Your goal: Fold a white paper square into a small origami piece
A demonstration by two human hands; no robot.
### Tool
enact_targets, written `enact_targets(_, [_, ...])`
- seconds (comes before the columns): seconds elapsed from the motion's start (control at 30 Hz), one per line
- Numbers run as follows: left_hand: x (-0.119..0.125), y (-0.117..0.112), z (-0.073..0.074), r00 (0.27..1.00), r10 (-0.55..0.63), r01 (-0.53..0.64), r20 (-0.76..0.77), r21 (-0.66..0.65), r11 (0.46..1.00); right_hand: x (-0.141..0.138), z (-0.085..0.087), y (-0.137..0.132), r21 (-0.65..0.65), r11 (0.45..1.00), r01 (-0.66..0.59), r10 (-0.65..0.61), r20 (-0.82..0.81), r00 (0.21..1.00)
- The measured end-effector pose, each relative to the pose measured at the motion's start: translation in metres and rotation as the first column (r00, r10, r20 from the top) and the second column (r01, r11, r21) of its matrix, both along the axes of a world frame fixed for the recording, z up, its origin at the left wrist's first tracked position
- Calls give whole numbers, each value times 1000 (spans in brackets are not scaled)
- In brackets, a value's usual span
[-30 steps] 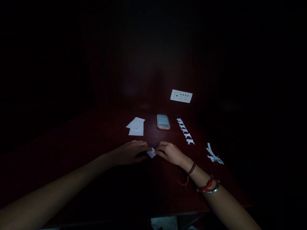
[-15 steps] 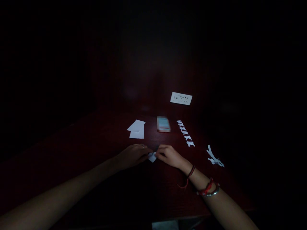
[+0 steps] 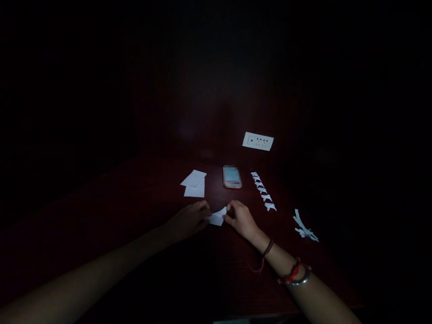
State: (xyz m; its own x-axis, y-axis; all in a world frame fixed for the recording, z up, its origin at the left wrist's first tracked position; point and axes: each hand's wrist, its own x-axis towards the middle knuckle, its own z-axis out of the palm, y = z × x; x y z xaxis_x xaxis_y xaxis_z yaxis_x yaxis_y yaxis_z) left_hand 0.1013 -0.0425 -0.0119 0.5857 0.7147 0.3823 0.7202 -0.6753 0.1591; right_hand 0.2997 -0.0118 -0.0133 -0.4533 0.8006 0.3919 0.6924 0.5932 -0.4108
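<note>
A small piece of white paper (image 3: pixel 218 217) is stretched between my two hands, low over the dark red table (image 3: pixel 216 265). My left hand (image 3: pixel 191 220) pinches its left end, where the fingertips partly hide it. On the other side, my right hand (image 3: pixel 241 218) grips the right corner between thumb and fingers. Beyond my left hand lie overlapping white paper sheets (image 3: pixel 195 183). A row of small folded paper pieces (image 3: pixel 262 191) runs along the table past my right hand.
A phone (image 3: pixel 232 177) with a blurred screen lies behind my hands. Thin paper strips (image 3: pixel 305 230) are heaped at the right. A white power socket (image 3: pixel 258 141) sits on the wall at the back. The surroundings are very dark.
My hands have moved slightly apart, and more of the paper between them shows, opened wider. The whole view has shifted a little.
</note>
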Motion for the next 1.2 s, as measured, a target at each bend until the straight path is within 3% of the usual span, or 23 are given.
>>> enact_targets(0.17, [0,5,-8,997,28,-26,69,-30,999,-1,3,-6,107,985,-134,124,95,988])
enact_targets(0.37, [1,8,-9,989,39,-25,146,-93,995,0,0,-4,145,985,-90,67,157,985])
enact_targets(0.5, [1,9,-9,977,29,-3,209,-125,992,0,1,-2,136,981,-135,110,177,978])
enact_targets(0.73, [0,12,-12,956,52,-3,290,-166,986,0,-3,4,49,979,-196,192,70,979])
enact_targets(1.0, [-1,12,-13,940,91,-31,329,-183,983,5,3,3,57,954,-294,296,-27,955])
enact_targets(1.07, [-2,12,-12,943,57,2,328,-178,984,7,5,3,62,946,-318,321,-47,946])
enact_targets(1.2, [-5,8,-4,950,-123,178,286,-173,969,14,10,5,48,920,-388,391,-54,919])
